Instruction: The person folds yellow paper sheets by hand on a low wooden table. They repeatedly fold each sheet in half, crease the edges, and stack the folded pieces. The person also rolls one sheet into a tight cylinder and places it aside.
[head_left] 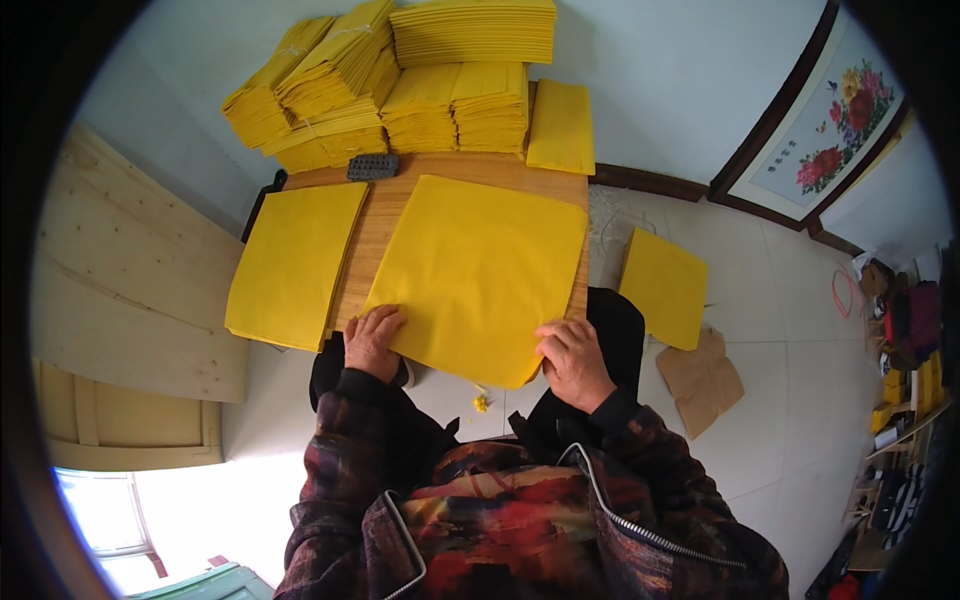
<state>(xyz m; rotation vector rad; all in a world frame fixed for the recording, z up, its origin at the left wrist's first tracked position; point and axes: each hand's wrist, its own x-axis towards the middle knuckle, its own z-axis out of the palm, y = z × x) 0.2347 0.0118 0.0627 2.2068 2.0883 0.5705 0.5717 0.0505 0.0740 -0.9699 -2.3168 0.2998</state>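
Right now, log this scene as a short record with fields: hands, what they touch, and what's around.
left hand: flat on the near left edge of the large yellow sheet
right hand: on its near right edge
surface: small wooden table
left of sheet: yellow stack overhanging the table
far end: piles of folded yellow paper
floor, right: yellow sheets, brown paper

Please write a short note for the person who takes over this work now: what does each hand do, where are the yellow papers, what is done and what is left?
Left hand: flat on the near left edge of the big yellow sheet, gripping nothing.
Right hand: on the same sheet's near right edge.
The sheet lies unfolded on the wooden table, overhanging its near edge.
Flat yellow stack at table left; bundled yellow stacks at the far end; one more stack at the right, beside the table.
Done: many bundles are stacked. Left: this sheet is not yet folded.
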